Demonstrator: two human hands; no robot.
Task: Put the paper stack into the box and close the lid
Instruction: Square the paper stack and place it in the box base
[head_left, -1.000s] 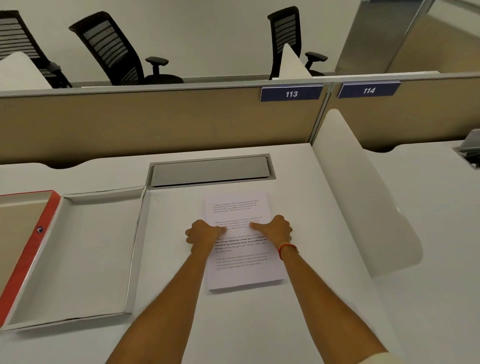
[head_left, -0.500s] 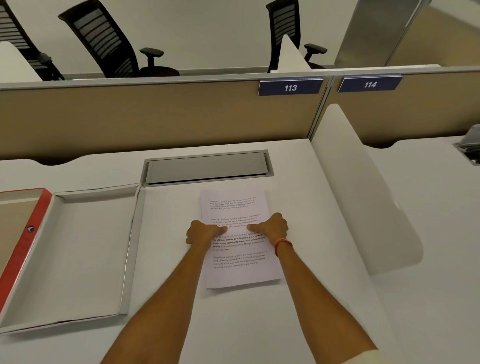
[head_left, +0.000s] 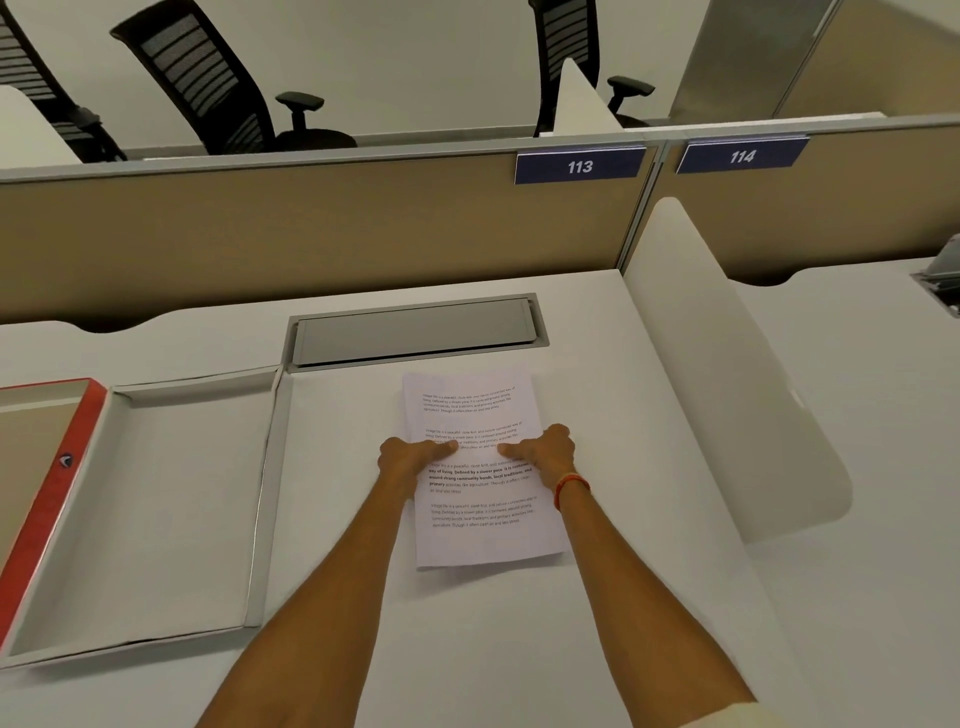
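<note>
Both my hands are on the paper stack (head_left: 480, 467), right in the centre of the frame. My left hand (head_left: 408, 457) grips its left edge, thumb pressed across the top sheet; my right hand (head_left: 545, 452) clamps the right edge the same way, a red band (head_left: 571, 488) at that wrist. My curled fingers hide under the edges, so how far they reach beneath I cannot tell. The stack lies flat on the white desk (head_left: 519, 649), white sheets with paragraphs of small print too fine to read. The box (head_left: 156, 509), shallow and white, sits open at the left, apart from the stack, its red-edged lid (head_left: 47, 499) cut off by the frame's left border.
</note>
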